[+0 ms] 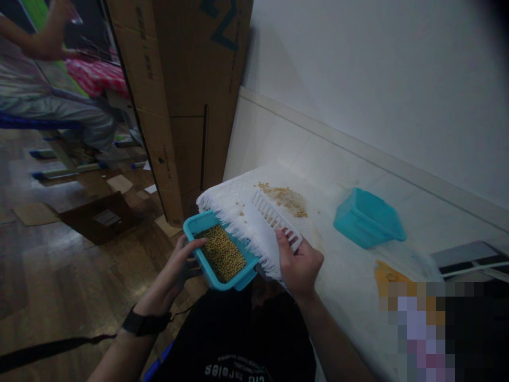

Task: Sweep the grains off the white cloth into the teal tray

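My left hand (186,259) grips a turquoise plastic box (193,225) by its left side, thumb over the rim. Soybean-like yellow beans (222,253) fill part of the box, which is held at the edge of a fringed white cloth (226,192). In my right hand (299,260) is a white slotted plastic piece (271,211), pinched near its lower end just over the cloth. Beyond it lies a spread of loose beans (284,199), with a few strays nearer the fringe.
A second turquoise box (368,217) stands to the right near the wall. Close to it lies clear plastic with something orange (392,273). A tall cardboard box (186,106) rises at the back left. Another person (43,101) sits at the far left; cardboard scraps (95,217) litter the floor.
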### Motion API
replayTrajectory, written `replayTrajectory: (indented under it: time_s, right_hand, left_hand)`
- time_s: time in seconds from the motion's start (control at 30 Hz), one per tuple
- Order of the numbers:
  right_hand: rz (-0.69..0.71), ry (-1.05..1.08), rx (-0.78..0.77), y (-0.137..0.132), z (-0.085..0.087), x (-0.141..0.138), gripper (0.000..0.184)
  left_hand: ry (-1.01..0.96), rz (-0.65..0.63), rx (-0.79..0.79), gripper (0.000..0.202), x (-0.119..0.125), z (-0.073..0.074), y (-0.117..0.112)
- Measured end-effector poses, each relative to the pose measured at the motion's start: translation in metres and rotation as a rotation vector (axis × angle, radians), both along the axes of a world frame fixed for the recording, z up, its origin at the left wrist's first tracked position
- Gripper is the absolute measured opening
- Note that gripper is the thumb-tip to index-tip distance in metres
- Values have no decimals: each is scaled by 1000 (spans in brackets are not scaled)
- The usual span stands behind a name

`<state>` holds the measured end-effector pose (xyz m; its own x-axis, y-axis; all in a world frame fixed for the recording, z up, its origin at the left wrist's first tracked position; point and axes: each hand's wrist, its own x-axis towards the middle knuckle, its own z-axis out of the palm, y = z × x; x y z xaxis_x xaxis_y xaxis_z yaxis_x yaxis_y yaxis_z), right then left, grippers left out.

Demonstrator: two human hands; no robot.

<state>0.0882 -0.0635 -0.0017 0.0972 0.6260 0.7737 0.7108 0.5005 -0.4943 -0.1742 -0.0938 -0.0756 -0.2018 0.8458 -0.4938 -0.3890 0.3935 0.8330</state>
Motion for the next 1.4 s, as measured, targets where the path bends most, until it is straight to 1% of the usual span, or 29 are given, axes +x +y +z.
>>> replayTrajectory:
  time_s: [0.23,0.47,0.63,0.73,0.83,0.93,1.0,1.13,1.3,1.4]
  right_hand:
    - [4,-22,11,1,-2,-3,45]
    - [23,-10,-19,0,-3,-4,42]
    - [84,-15,-28,-4,-2,-8,38]
    - [104,8,-53,-7,1,-9,36]
    - [42,62,-55,-3,5,-8,39]
    - [-71,96,-38,9,7,-5,45]
    - [-107,95,-39,18,7,-5,48]
    - [-88,81,-67,26,3,-10,49]
    - [-72,89,-99,26,1,-19,51]
    - [-50,101,-105,27,2,-23,48]
  left_hand:
    - [-3,10,3,74,0,2,-1]
    - [2,9,11,78,-2,-2,0]
    - [-1,13,8,81,-2,-3,1]
    - [-4,13,16,77,-2,-1,0]
    - [7,12,-4,74,-1,1,0]
    - [10,9,-10,74,-1,2,0]
    - [6,13,-7,74,-1,3,0]
    - [-15,16,9,76,-2,3,-1]
    - [-25,22,6,77,-4,3,-1]
    - [-23,17,14,76,-5,2,-1]
